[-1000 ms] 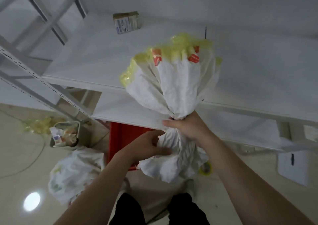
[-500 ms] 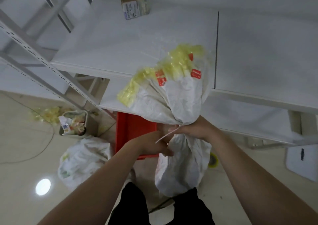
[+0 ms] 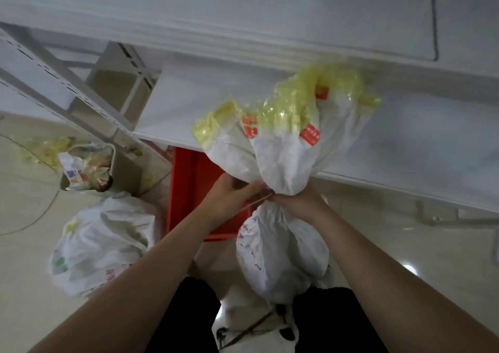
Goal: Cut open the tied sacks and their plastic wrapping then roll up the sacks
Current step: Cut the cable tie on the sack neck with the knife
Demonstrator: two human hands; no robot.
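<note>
Pinching tie [image 3: 258, 201], left fingers [image 3: 249, 188], right fingers [image 3: 283, 198] gripping sack [image 3: 280, 161]

The pale, glossy tiled floor [image 3: 24, 285] carried most of the clutter. A red plastic crate [image 3: 189, 190] sat on it, partly tucked under the lower white shelf board [image 3: 418, 142] of a white metal rack with perforated uprights [image 3: 70, 88]. Left of the crate stood a small grey bin [image 3: 127, 171] stuffed with crumpled wrappers, and just in front of it lay a bulging white sack [image 3: 102, 244]. Scraps of crumpled yellow plastic film [image 3: 46, 147] lay beyond the bin, and a thin cable [image 3: 27, 228] curved across the tiles. The upper white shelf board [image 3: 243, 15] ran above the lower one.
</note>
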